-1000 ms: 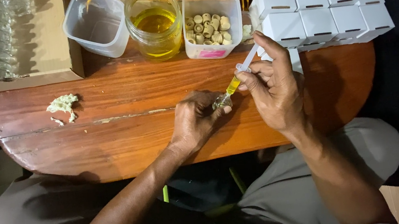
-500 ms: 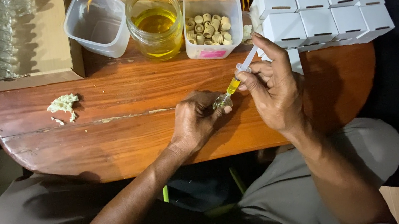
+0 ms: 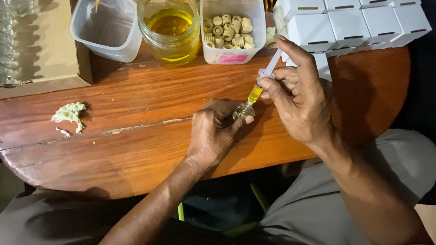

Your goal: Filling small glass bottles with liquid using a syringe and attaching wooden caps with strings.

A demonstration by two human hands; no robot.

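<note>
The right hand (image 3: pixel 302 100) holds a syringe (image 3: pixel 260 84) of yellow liquid. It slants down and left, tip at a small glass bottle (image 3: pixel 243 111). The left hand (image 3: pixel 213 131) pinches that bottle on the wooden table (image 3: pixel 119 141). The tip may be inside.

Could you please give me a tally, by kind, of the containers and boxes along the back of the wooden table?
Clear plastic tubs: 2, one empty, one holding small beige stoppers
Glass jar of yellow liquid: 1
Small white boxes: 8 visible
Cardboard box of clear vials: 1
Total: 12
</note>
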